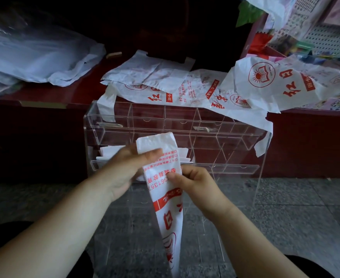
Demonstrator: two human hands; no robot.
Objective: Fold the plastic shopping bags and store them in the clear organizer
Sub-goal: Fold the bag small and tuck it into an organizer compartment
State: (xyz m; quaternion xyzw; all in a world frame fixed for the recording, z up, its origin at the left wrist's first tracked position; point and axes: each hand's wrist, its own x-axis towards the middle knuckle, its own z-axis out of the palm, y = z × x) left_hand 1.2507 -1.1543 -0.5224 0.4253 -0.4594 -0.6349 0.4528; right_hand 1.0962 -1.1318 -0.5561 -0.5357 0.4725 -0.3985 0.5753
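Note:
I hold a white plastic bag with red print, folded into a long narrow strip that hangs down between my arms. My left hand grips its upper end, thumb across the front. My right hand pinches the strip's right edge just below. Behind them stands the clear organizer, an acrylic box of several compartments on the floor. Folded white bags sit in its lower left compartments. More unfolded white bags with red print lie on the dark red counter, some draping over the organizer's top.
The dark red counter runs across the view behind the organizer. A heap of translucent plastic bags lies at its left. Colourful goods and perforated packaging crowd the top right. Grey stone floor lies below.

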